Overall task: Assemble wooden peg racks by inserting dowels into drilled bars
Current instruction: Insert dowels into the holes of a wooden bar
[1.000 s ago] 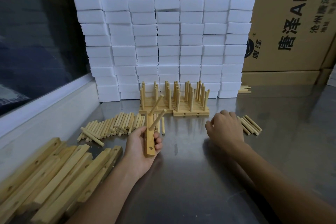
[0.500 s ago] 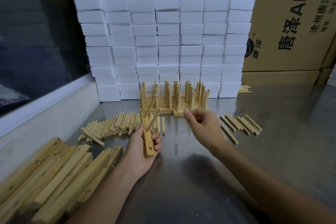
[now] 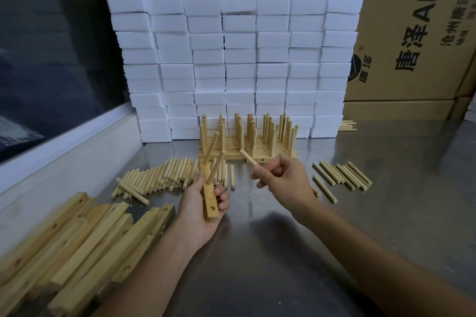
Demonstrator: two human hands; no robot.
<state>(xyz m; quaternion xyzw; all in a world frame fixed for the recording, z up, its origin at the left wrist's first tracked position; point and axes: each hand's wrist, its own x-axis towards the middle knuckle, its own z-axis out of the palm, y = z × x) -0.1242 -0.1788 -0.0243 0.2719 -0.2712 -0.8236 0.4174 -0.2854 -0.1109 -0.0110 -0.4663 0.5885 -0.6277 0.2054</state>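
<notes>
I see a steel table with white foam blocks stacked at the far side; my left hand grips a drilled bar upright near centre, two pegs already in it; my right hand pinches a dowel just right of the bar, apart from it; loose dowels lie far left, finished racks beyond.

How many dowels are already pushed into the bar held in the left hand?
2. Both stand in the far half of the bar gripped by the left hand: one leans farther back, one nearer. The right hand pinches a third dowel, not yet inserted.
</notes>
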